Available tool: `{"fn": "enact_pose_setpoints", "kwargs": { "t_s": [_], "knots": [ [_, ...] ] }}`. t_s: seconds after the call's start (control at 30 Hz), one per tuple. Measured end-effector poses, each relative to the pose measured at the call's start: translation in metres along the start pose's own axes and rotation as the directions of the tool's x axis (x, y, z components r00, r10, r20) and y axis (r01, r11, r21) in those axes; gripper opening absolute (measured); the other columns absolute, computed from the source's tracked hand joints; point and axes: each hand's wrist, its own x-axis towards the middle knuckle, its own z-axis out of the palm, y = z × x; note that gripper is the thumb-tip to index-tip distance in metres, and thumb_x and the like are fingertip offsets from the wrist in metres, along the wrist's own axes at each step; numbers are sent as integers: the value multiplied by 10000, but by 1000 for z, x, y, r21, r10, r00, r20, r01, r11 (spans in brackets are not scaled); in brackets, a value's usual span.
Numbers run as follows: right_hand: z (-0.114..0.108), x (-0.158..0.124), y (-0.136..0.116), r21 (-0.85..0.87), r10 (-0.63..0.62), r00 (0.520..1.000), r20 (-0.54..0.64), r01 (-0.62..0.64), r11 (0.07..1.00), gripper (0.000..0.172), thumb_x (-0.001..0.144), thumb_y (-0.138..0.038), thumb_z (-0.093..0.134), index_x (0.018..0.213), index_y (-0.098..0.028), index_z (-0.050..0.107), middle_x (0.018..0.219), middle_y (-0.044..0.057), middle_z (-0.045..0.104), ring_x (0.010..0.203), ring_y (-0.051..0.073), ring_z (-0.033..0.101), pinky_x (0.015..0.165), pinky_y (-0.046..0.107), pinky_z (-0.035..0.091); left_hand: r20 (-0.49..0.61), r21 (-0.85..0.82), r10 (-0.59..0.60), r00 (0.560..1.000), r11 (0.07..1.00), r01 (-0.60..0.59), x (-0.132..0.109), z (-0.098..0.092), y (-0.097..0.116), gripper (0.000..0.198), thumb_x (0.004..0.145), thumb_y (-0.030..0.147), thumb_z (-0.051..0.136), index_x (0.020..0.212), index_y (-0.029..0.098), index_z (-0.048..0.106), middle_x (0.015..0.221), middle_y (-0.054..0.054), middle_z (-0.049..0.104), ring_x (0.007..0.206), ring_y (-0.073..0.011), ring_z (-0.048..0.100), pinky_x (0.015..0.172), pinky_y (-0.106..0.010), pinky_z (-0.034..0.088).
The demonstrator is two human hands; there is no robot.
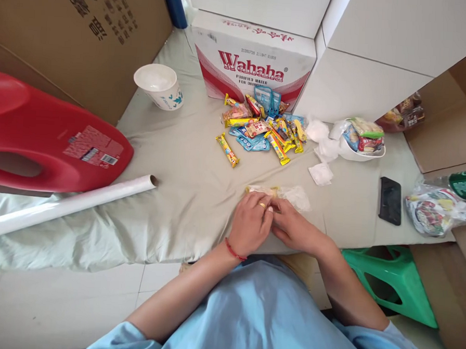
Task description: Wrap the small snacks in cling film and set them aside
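Observation:
My left hand [252,220] and my right hand [295,223] meet near the front edge of the cloth-covered table. Their fingers are bent and closed together at the near side of a clear plastic bag [297,197], which lies flat with something yellow at its left end. The fingertips and the bag's near edge are partly hidden. Beyond my hands lies a pile of small snack packets [258,128], yellow, blue and red. One yellow snack stick [227,150] lies apart on the left. Several small white packets [321,174] are to the right of the pile.
A white bowl [369,154] of packets and a black phone [390,201] are on the right. Leftward are a paper cup [159,87], a film roll [79,200] and a red jug [59,134]. A Wahaba-style "Wahaha" carton [254,61] stands behind; a green stool [402,293] is below.

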Motion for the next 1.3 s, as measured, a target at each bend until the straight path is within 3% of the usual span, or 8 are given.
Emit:
{"fn": "enact_pose_setpoints", "kwargs": {
  "t_s": [0.13,0.23,0.3,0.43,0.6,0.87,1.1,1.3],
  "knots": [
    [-3,-18,16,95,211,951,-224,-194,976,356,1038,-334,476,1345,-263,645,1326,122,623,1200,236,616,1020,419,527,101,307,109,989,942,-135,-10,12,-4,432,995,247,481,1397,148,602,1453,-157,617,1386,-315,517,1120,-493,433],
    [3,-20,38,-24,415,720,-556,-513,858,449,998,-397,530,1394,-195,593,1324,191,570,1175,301,584,990,500,523,168,425,156,973,879,-214,-15,18,-10,506,975,181,470,1475,138,541,1519,-149,574,1438,-291,485,1139,-441,413],
    [4,-19,53,-110,426,668,-610,-604,789,455,935,-419,610,1312,-166,640,1361,222,537,1255,361,510,1053,578,456,196,469,167,966,849,-242,-17,21,-12,522,975,152,448,1490,107,524,1530,-153,564,1449,-290,477,1144,-428,406],
    [-10,-15,61,-27,453,734,-507,-538,842,215,906,-394,617,979,-201,677,1206,162,640,1173,326,567,1035,519,460,231,484,163,959,836,-258,-19,21,-14,555,987,133,423,1540,108,468,1555,-161,539,1474,-283,456,1152,-432,403],
    [-28,16,32,219,509,790,-341,-460,860,198,935,-415,589,912,-218,599,793,12,656,735,186,614,709,296,487,254,497,158,954,825,-269,-20,21,-13,531,1008,142,398,1531,117,488,1571,-161,521,1489,-282,443,1156,-450,409],
    [2,92,-14,-311,443,881,-165,-473,824,236,1032,-208,437,1053,-182,671,1076,129,676,882,221,628,771,307,454,222,393,143,964,892,-223,-27,6,-14,509,951,190,507,1433,36,560,1533,-238,532,1522,-343,391,1246,-538,315],
    [37,74,-28,-485,247,937,-247,-340,806,472,954,-527,640,1243,-155,614,1206,202,603,1098,360,507,917,476,463,-7,298,117,993,948,-110,-67,-56,-47,337,945,147,481,1220,212,665,1189,-98,750,1373,-293,557,1214,-577,323],
    [39,55,-16,-354,253,901,-353,-379,855,370,1002,-272,556,1356,-182,612,1331,179,608,1150,330,523,1003,483,474,-111,347,55,992,938,-13,-101,-75,-93,205,925,208,554,1075,245,688,1075,-91,774,1269,-351,636,1122,-610,429]
  ]
}}
